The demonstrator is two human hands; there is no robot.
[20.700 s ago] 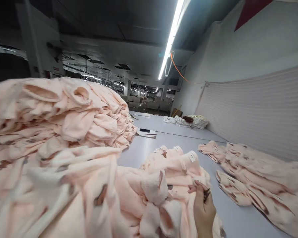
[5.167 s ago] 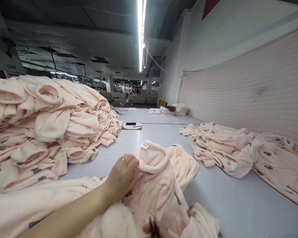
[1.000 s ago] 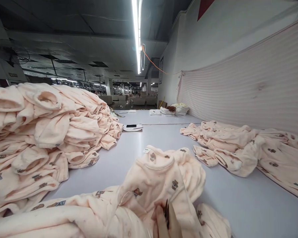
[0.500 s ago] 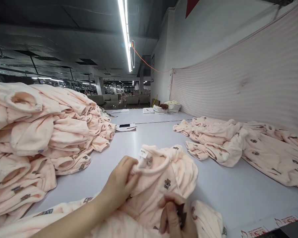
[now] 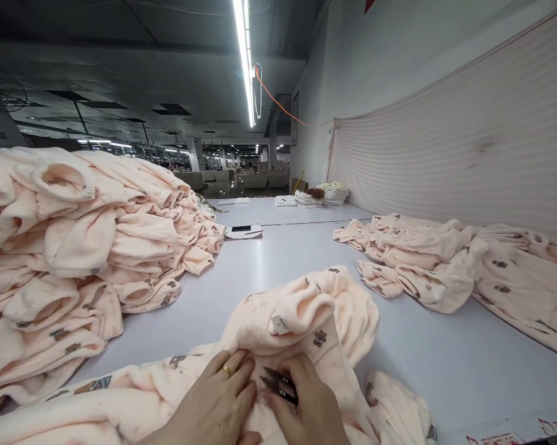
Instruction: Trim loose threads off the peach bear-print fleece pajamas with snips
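A fleecy pale-pink garment (image 5: 352,315) with small bear prints lies bunched on the table in front of me. Its neckline is folded over, and a white label (image 5: 279,324) shows there. My left hand (image 5: 216,398), with a ring on one finger, is closed on the fabric below the neckline. My right hand (image 5: 310,402) grips a small pair of dark thread snips (image 5: 280,384). Their blades are apart and point left, close to the cloth by my left fingers. Whether they touch a thread I cannot tell.
At left rises a high heap of similar pink garments (image 5: 139,241). More of them (image 5: 421,253) lie on the right by a draped striped cloth (image 5: 436,161). Farther back are a dark phone-like object (image 5: 241,228) on papers and a stack of folded cloths (image 5: 334,194).
My left hand has let go of the neckline and come down to the fabric below it. My right hand has moved left, bringing the snips beside my left fingers. The collar has flopped over.
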